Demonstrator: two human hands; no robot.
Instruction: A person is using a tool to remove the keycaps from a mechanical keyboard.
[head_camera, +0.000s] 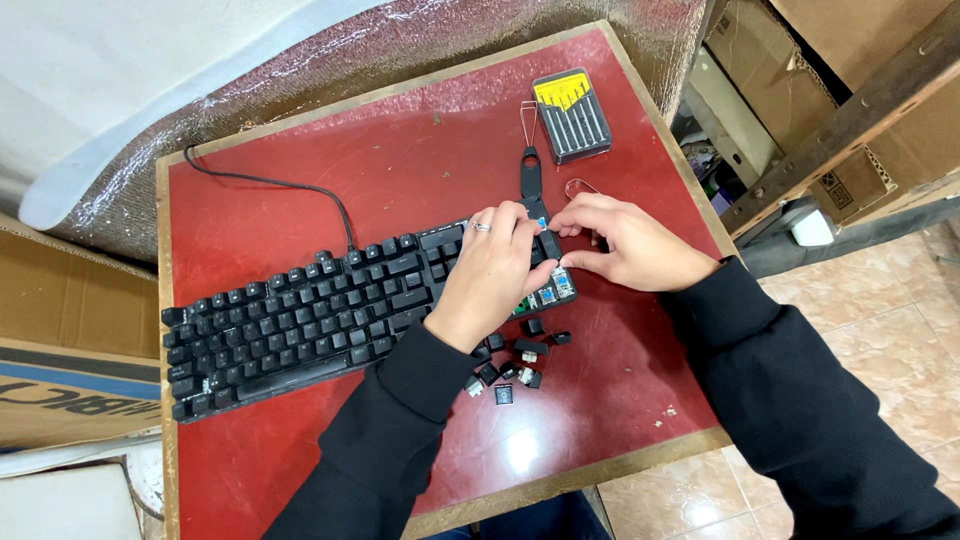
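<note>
Both my hands work at the right end of a black keyboard (330, 310) on the red bench (300, 190). My left hand (490, 265) presses flat, holding nothing; my right hand (620, 240) pinches a black keycap (549, 243). Loose square keycaps (515, 362) lie nearby. Next comes a careful upward pull, I judge.

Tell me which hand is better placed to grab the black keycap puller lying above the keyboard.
Right, probably. The right hand lies beside the keycap puller, fingertips near its lower end. The left hand rests across the keyboard, pressing on its keys.
</note>
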